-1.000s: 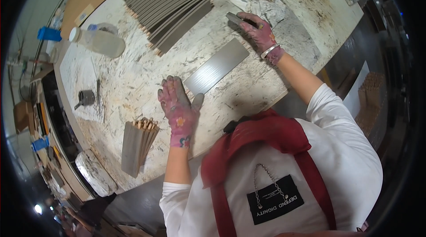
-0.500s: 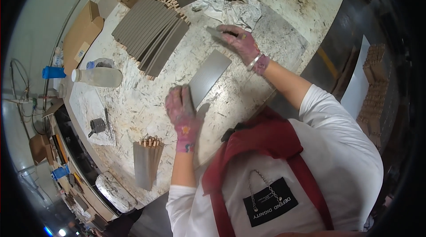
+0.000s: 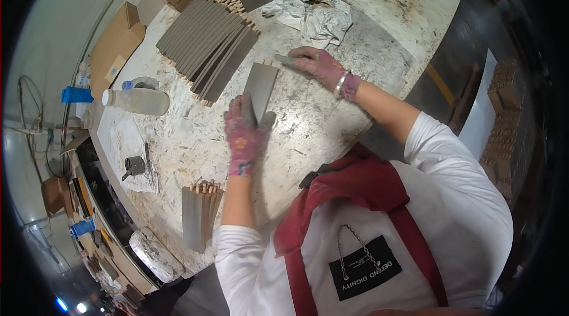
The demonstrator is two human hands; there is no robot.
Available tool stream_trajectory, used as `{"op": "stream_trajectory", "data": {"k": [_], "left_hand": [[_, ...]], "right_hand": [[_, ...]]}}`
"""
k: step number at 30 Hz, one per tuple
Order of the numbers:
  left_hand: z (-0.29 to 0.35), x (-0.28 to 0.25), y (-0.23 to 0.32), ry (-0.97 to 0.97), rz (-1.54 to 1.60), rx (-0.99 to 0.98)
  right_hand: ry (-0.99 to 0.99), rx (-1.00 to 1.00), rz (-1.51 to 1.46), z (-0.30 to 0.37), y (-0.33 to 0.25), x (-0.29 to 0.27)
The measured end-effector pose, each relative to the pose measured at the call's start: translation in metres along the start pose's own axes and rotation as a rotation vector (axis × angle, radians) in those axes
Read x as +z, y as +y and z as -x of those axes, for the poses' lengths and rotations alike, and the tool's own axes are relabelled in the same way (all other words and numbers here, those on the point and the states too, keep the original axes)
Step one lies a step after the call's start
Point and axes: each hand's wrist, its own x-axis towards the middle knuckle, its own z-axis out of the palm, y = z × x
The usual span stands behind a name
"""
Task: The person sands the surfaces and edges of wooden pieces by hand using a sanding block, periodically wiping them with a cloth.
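Observation:
A flat grey board (image 3: 261, 86) with short pale wooden pegs at its far end lies on the table in front of me. My left hand (image 3: 243, 139), in a stained pink glove, grips its near end, thumb on one side and fingers on the other. Off to the board's right, my right hand (image 3: 321, 69), also gloved, pinches a thin grey flat piece (image 3: 284, 59); its kind is hard to make out. Beyond the board, many similar grey pegged boards (image 3: 204, 43) are fanned in a stack. A smaller group of boards (image 3: 198, 215) stands near my left forearm.
A crumpled stained cloth (image 3: 314, 13) lies beyond my right hand. Leftward are a clear plastic bottle (image 3: 139, 101), a dark coiled object (image 3: 135, 165) on white paper and an open cardboard box (image 3: 117, 46). The table (image 3: 332, 132) is smeared and littered with flecks.
The board has turned more upright in view and shifted left, with my left hand around its near end. My right hand has dropped slightly, still holding the thin piece.

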Motion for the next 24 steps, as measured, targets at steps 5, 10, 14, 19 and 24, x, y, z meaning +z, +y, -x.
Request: {"op": "stream_trajectory", "data": {"k": [5,10,14,19,24], "left_hand": [[0.020,0.018,0.021,0.119,0.041,0.084],[0.024,0.013,0.025,0.147,0.029,0.106],[0.022,0.014,0.024,0.099,0.034,0.065],[0.024,0.008,0.025,0.110,0.068,0.135],[0.045,0.023,0.051,0.088,0.073,0.317]], "right_hand": [[-0.106,-0.104,0.163,-0.021,-0.014,0.014],[-0.118,-0.210,0.498,-0.021,-0.013,0.028],[-0.099,-0.183,0.667,0.003,-0.023,0.018],[-0.323,-0.077,0.615,0.059,-0.046,-0.051],[-0.249,-0.307,0.591,0.062,-0.056,-0.042]]}}
